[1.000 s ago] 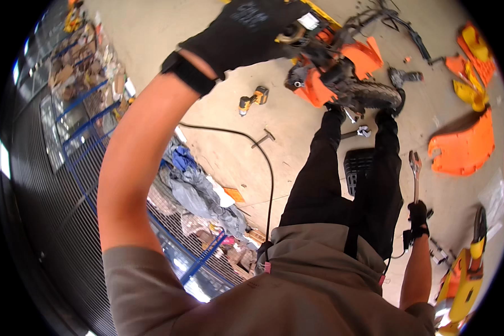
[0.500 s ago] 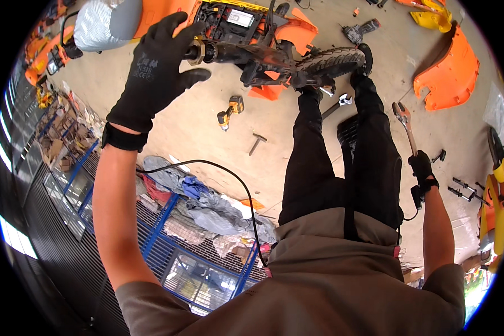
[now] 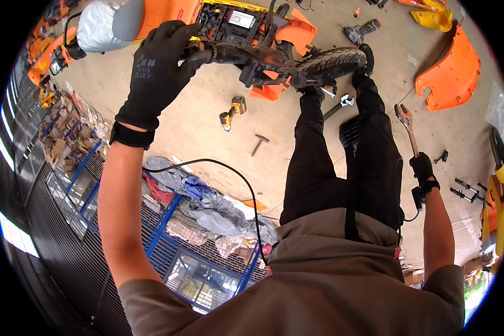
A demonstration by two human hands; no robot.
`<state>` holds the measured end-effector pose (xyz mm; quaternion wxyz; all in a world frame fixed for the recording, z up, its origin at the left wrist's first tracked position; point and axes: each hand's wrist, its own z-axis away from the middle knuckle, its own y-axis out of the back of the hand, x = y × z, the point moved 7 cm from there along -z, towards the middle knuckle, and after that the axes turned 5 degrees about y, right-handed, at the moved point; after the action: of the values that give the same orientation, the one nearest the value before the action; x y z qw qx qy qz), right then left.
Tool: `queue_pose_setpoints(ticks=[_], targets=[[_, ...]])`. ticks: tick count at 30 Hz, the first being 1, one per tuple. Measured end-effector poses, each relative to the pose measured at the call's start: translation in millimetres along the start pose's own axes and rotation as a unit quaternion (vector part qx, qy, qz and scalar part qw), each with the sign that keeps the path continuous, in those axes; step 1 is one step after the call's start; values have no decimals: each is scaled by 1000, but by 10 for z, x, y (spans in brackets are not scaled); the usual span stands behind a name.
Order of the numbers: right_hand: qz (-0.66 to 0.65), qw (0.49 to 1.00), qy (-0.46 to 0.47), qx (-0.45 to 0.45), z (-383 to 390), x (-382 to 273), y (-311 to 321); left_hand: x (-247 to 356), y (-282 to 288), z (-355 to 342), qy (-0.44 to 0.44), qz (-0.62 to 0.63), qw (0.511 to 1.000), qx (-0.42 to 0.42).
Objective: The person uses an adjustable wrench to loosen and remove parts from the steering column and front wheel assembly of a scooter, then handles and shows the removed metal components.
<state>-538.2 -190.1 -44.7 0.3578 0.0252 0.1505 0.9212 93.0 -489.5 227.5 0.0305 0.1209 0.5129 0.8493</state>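
Observation:
My left hand (image 3: pixel 159 73), in a black work glove, has its fingers and thumb closed round the upper end of a dark steering column (image 3: pixel 232 54). The glove hides the nut at that end. The column belongs to an orange vehicle lying on its side, its knobbly tyre (image 3: pixel 336 60) between my feet. Low at my right side, my right hand (image 3: pixel 421 166), also gloved in black, grips the handle of an open-jawed wrench (image 3: pixel 407 123). The wrench's jaws point away from me, apart from the vehicle.
On the floor lie a yellow-and-black cordless drill (image 3: pixel 233 113), a small hammer (image 3: pixel 259 144), an adjustable wrench (image 3: pixel 339 106) and a grey power tool (image 3: pixel 363 31). An orange body panel (image 3: pixel 449 70) rests at right. A blue-framed mesh cage (image 3: pixel 162 224) with cloths stands left, crossed by a black cable (image 3: pixel 229 172).
My left fingers and thumb have gone from spread beside the nut to closed round it and the column's end. My right hand still holds the wrench, almost unmoved.

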Motion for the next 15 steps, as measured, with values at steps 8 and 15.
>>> queue_pose_setpoints(ticks=[8, 15], targets=[[3, 1000, 5, 3, 8, -17, 17, -19, 45, 11, -86, -83, 993, 10], [4, 1000, 11, -2, 21, -38, 7, -110, 193, -68, -42, -58, 993, 96]])
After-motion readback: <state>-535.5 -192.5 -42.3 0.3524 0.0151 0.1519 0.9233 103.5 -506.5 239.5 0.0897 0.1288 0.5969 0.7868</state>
